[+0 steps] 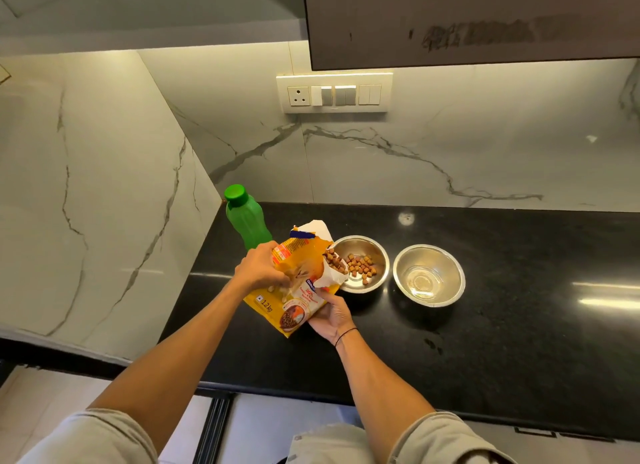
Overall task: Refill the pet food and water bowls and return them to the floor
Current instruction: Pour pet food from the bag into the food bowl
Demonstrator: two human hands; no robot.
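My right hand (333, 315) cups the bottom of the yellow food bag (300, 283) while my left hand (260, 269) grips its side, tipping the open mouth over the steel food bowl (360, 263) on the black counter (485, 325). Kibble (362, 268) lies inside. The water bowl (429, 275) sits just right; a green bottle (244, 217) stands behind.

You hold a yellow pet food bag (294, 290), and its lower left corner reads "1.2 kg" in dark print. Near the middle of the bag, red print seems to read "100%", with smaller lines beneath it too blurred to read. A blue brand band near the bag's torn top cannot be read either.
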